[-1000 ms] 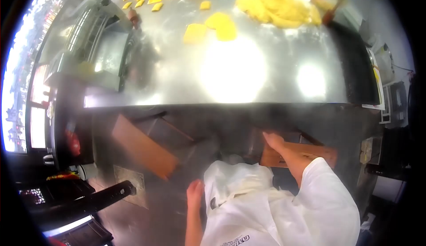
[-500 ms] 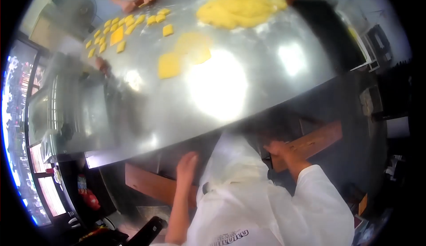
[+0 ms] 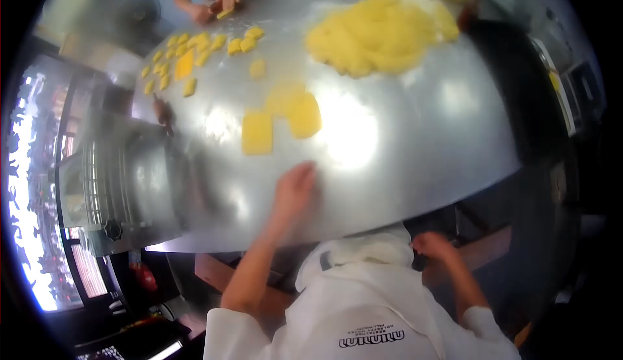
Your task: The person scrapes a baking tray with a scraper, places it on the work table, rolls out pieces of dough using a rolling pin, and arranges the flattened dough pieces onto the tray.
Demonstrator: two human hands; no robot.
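My left hand [image 3: 297, 183] is over the near part of the metal table [image 3: 376, 191], below the dough sheets. Its fingers are blurred together, and nothing shows in them. Closest to it lie a rounded yellow dough sheet [image 3: 304, 118] and a squarish yellow dough sheet [image 3: 257, 133], with a thinner pale sheet [image 3: 284, 96] between and behind them. My right hand [image 3: 433, 244] is low at my side, off the table's near edge, its fingers curled with nothing visible in them.
A large mound of yellow dough [image 3: 383, 32] lies at the back right. Small dough pieces [image 3: 201, 42] and a rolling pin [image 3: 163, 113] are on the left. A metal machine [image 3: 123, 185] stands at the left edge. Across the table, another person's hands [image 3: 217, 6] handle dough.
My left hand has risen from below the table edge to over the tabletop. My right hand stays low beside me. The view has shifted, so the table appears lower.
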